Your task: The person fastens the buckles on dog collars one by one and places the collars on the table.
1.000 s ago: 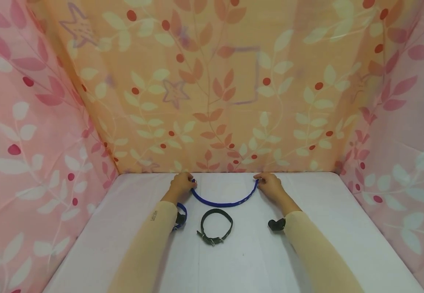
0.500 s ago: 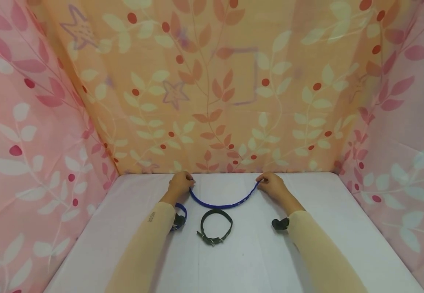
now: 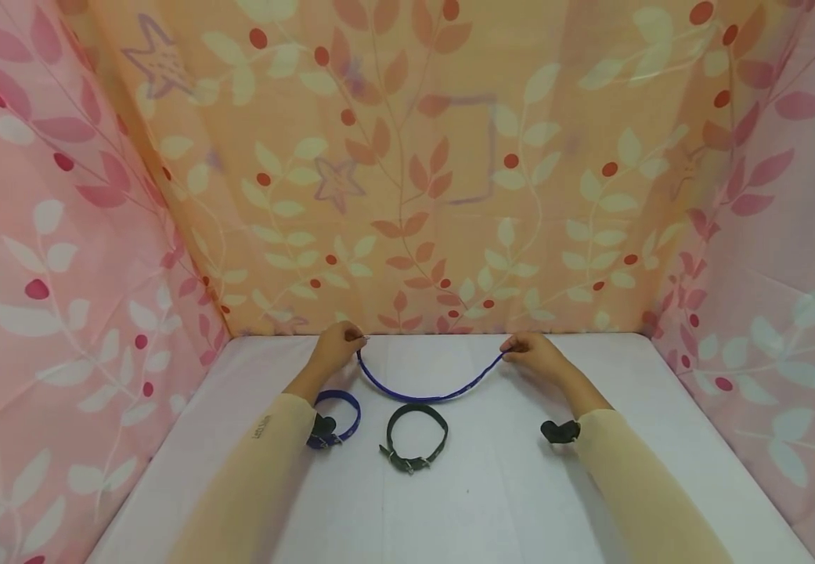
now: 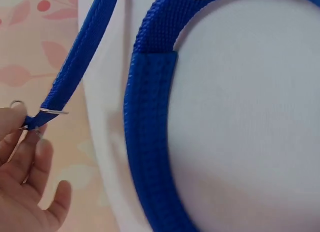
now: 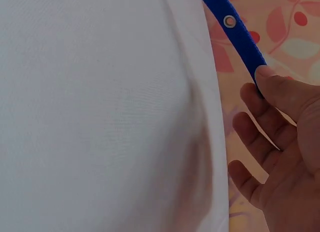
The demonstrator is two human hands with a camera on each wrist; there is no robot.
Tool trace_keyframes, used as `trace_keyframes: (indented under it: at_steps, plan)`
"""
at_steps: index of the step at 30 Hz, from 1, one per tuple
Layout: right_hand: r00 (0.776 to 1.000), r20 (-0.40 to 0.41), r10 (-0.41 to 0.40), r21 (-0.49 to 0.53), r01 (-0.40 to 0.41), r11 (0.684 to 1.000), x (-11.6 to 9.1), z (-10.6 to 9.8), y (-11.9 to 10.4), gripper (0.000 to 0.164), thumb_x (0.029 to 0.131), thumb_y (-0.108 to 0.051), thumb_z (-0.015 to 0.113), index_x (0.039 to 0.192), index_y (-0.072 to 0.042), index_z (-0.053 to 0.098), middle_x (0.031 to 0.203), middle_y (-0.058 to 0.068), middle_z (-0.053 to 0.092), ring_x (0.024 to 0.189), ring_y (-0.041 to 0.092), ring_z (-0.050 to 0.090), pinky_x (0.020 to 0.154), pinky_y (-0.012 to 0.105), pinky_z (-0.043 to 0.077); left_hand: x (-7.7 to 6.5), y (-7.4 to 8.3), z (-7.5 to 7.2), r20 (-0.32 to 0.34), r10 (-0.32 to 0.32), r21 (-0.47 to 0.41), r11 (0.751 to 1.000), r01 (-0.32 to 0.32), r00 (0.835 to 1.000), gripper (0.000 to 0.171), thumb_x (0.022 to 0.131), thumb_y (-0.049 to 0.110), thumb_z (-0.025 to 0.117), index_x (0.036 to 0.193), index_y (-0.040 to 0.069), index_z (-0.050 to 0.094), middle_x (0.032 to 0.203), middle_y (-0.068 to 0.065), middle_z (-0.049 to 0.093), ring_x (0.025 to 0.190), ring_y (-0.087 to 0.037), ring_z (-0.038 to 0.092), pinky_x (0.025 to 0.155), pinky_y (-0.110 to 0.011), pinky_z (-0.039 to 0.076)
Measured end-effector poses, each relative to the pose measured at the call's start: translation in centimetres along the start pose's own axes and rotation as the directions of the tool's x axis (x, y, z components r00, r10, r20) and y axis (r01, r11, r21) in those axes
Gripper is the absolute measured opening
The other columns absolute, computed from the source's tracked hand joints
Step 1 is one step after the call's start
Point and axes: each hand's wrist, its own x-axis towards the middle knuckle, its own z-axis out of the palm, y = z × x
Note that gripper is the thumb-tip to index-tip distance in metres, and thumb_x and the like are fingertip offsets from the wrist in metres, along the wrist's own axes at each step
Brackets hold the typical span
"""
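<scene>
A blue collar (image 3: 414, 399) hangs in a sagging curve between my two hands near the table's far edge. My left hand (image 3: 335, 348) pinches its buckle end; in the left wrist view a metal ring and buckle (image 4: 52, 111) show by the fingertips. With thumb and forefinger my right hand (image 3: 535, 356) pinches the other end, below metal eyelets (image 5: 229, 21). A second blue collar (image 3: 358, 407), buckled into a loop, stands by my left wrist, partly hidden by the wrist camera. Nearer the middle is a dark green collar (image 3: 447, 431), also fastened in a loop.
White cloth covers the table (image 3: 492, 501). An orange patterned curtain (image 3: 407, 235) rises right behind the far edge, and pink patterned curtains (image 3: 48, 352) stand on both sides. Black wrist cameras (image 3: 560, 432) sit under my wrists.
Both hands have moved apart, left hand to the left and right hand to the right, drawing the blue collar into a wider curve. More of the looped blue collar shows.
</scene>
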Motion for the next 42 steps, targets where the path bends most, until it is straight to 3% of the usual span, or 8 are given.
trace_keyframes:
  at_steps: [8, 12, 15, 20, 24, 30, 37, 42]
  plan:
    - [0.996, -0.067, -0.055, -0.067, 0.050, 0.996, -0.9, -1.0, -2.2, 0.022, 0.100, -0.021, 0.069, 0.116, -0.005, 0.072, 0.114, 0.008, 0.071, 0.110, 0.030, 0.063, 0.098, 0.050, 0.050, -1.1, 2.2, -2.2, -0.153, 0.092, -0.059, 0.993, -0.102, 0.984, 0.017, 0.099, 0.022, 0.071, 0.109, 0.010, 0.067, 0.107, -0.009, 0.071, 0.101, -0.026, 0.064, 0.090, -0.041, 0.055]
    - [0.986, -0.152, -0.073, -0.041, 0.068, 0.997, -1.7, -1.7, -3.9, 0.024, 0.100, -0.027, 0.069, 0.116, -0.009, 0.071, 0.116, 0.008, 0.072, 0.112, 0.031, 0.062, 0.101, 0.056, 0.046, -1.9, 3.3, -3.5, -0.189, 0.123, -0.100, 0.985, -0.143, 0.974, 0.018, 0.098, 0.023, 0.072, 0.110, 0.011, 0.067, 0.108, -0.007, 0.071, 0.102, -0.026, 0.063, 0.089, -0.042, 0.054]
    - [0.975, -0.206, -0.085, 0.000, 0.087, 0.996, -2.6, -2.1, -5.2, 0.027, 0.099, -0.032, 0.069, 0.117, -0.012, 0.071, 0.119, 0.008, 0.071, 0.113, 0.031, 0.061, 0.099, 0.052, 0.048, -2.8, 3.9, -4.4, -0.203, 0.140, -0.139, 0.975, -0.171, 0.969, 0.016, 0.097, 0.024, 0.074, 0.107, 0.013, 0.068, 0.106, -0.005, 0.071, 0.099, -0.025, 0.064, 0.086, -0.041, 0.054]
    - [0.953, -0.273, -0.132, 0.052, 0.152, 0.987, -4.5, -2.6, -7.2, 0.027, 0.101, -0.030, 0.068, 0.119, -0.010, 0.070, 0.118, 0.009, 0.070, 0.110, 0.025, 0.061, 0.091, 0.031, 0.053, -5.2, 5.0, -5.4, -0.192, 0.163, -0.255, 0.944, -0.210, 0.968, 0.018, 0.094, 0.029, 0.076, 0.105, 0.016, 0.071, 0.105, -0.003, 0.072, 0.098, -0.020, 0.065, 0.089, -0.037, 0.053]
    - [0.932, -0.318, -0.174, 0.177, 0.239, 0.955, -6.6, -2.6, -8.9, 0.024, 0.102, -0.021, 0.066, 0.119, -0.004, 0.067, 0.116, 0.013, 0.068, 0.107, 0.019, 0.060, 0.087, 0.017, 0.053, -7.6, 6.5, -6.0, -0.169, 0.173, -0.387, 0.894, -0.227, 0.970, 0.022, 0.094, 0.029, 0.077, 0.106, 0.011, 0.073, 0.107, -0.006, 0.071, 0.099, -0.019, 0.066, 0.088, -0.030, 0.053]
    - [0.906, -0.360, -0.221, 0.321, 0.343, 0.883, -9.8, -2.0, -11.7, 0.019, 0.103, -0.009, 0.062, 0.119, 0.000, 0.063, 0.115, -0.001, 0.065, 0.107, 0.012, 0.060, 0.093, 0.015, 0.051, -11.3, 8.9, -6.6, -0.140, 0.185, -0.534, 0.813, -0.231, 0.973, 0.020, 0.091, 0.019, 0.079, 0.106, 0.007, 0.073, 0.106, -0.007, 0.070, 0.099, -0.020, 0.068, 0.087, -0.024, 0.057]
    - [0.874, -0.417, -0.251, 0.311, 0.397, 0.864, -12.8, -1.0, -14.2, 0.029, 0.101, -0.001, 0.061, 0.129, 0.002, 0.059, 0.113, 0.000, 0.063, 0.109, 0.015, 0.058, 0.094, 0.015, 0.050, -14.8, 10.7, -6.4, -0.064, 0.150, -0.612, 0.775, -0.158, 0.987, 0.023, 0.089, 0.022, 0.081, 0.105, 0.009, 0.072, 0.115, -0.005, 0.074, 0.113, -0.023, 0.069, 0.096, -0.027, 0.056]
    - [0.884, -0.375, -0.279, 0.305, 0.402, 0.863, -14.0, -0.2, -15.9, 0.038, 0.099, 0.003, 0.063, 0.137, 0.001, 0.058, 0.117, 0.002, 0.063, 0.111, 0.015, 0.057, 0.095, 0.015, 0.050, -16.3, 11.7, -6.0, -0.059, 0.118, -0.642, 0.756, -0.128, 0.991, 0.027, 0.089, 0.021, 0.082, 0.105, 0.003, 0.070, 0.116, -0.007, 0.073, 0.116, -0.023, 0.068, 0.098, -0.029, 0.055]
